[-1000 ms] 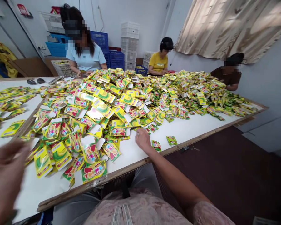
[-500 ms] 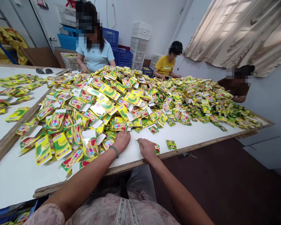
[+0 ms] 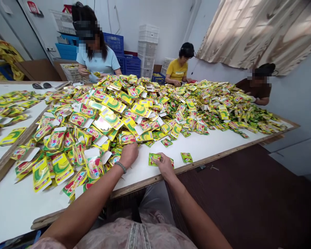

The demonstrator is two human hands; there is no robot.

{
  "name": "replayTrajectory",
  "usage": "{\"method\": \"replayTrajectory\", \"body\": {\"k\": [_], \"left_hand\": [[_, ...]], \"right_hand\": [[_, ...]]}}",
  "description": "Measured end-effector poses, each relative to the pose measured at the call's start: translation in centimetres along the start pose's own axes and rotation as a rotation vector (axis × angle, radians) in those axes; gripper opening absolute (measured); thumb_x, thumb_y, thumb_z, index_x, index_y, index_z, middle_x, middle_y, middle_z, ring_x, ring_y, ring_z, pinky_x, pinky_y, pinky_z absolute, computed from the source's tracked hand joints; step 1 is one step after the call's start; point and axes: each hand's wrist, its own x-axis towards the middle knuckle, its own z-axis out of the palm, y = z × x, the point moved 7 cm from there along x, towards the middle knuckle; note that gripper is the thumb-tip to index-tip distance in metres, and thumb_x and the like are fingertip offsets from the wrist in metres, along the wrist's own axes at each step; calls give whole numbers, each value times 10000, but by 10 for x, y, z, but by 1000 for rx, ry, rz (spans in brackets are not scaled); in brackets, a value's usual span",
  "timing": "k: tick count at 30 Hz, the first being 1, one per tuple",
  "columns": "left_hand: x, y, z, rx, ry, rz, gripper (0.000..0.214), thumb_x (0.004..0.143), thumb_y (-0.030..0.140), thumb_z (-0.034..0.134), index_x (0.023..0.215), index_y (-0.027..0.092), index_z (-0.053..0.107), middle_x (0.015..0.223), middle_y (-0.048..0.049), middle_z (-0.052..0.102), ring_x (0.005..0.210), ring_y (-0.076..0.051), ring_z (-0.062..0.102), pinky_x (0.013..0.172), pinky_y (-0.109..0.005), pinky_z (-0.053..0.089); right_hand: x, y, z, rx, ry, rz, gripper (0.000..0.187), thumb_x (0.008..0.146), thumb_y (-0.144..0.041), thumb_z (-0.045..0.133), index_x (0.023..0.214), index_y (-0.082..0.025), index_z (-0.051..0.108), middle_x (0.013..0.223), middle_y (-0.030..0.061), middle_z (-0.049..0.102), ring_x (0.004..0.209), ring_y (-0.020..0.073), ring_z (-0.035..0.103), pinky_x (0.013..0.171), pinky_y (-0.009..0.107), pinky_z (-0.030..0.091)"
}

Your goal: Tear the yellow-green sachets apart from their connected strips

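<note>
My right hand (image 3: 166, 166) pinches a small green sachet (image 3: 152, 159) between thumb and fingers, just above the white table top. Part of another sachet (image 3: 172, 162) shows behind that hand. To its right a single green sachet (image 3: 186, 157) lies flat near the table edge. My left hand (image 3: 130, 154), with a beaded bracelet at the wrist, is closed at the near edge of the pile. Its fingers face away, so whatever they hold is hidden. Left of it lie yellow and green printed small boxes (image 3: 94, 165), several with their white end flaps up.
A large heap of boxes and sachets (image 3: 145, 109) spreads across the table. A wooden strip (image 3: 20, 140) divides the table at left; a wooden rim (image 3: 209, 159) runs along the near edge. Three people work across the heap. Stacked crates (image 3: 148, 48) stand behind.
My right hand has turned so that the green sachet's printed face now shows. My left hand has curled in and shifted slightly left in view. The camera has moved a little.
</note>
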Motion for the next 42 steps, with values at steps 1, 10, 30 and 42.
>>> {"method": "replayTrajectory", "body": {"k": [1,10,30,42], "left_hand": [[-4,-1,-2,-61,-3,-12,205,796,178,465,898,118,633,799,-118,660,835,-241,600,778,-363,428],[-75,2,10,-1232,-194,-232,276,667,339,682,842,134,620,759,-14,636,652,-119,565,652,-234,441],[-66,-8,-49,576,-251,432,291,805,95,414,1009,147,615,963,-142,610,980,-275,493,809,-396,381],[-72,-20,-24,-505,-140,53,315,737,438,590,891,168,648,817,-43,658,726,-195,573,641,-271,413]], "right_hand": [[-2,0,0,113,-7,22,293,700,-374,596,892,-159,541,742,30,620,694,169,569,664,295,467],[-16,-21,39,378,-185,24,288,685,-346,652,890,-172,549,761,15,632,681,152,582,688,289,481],[-19,-26,19,-105,-39,-63,204,720,-328,559,823,-155,593,710,31,636,690,190,565,654,306,451],[-9,-53,4,115,108,-197,275,751,-358,587,954,-173,559,861,37,644,797,178,580,741,295,455]]}}
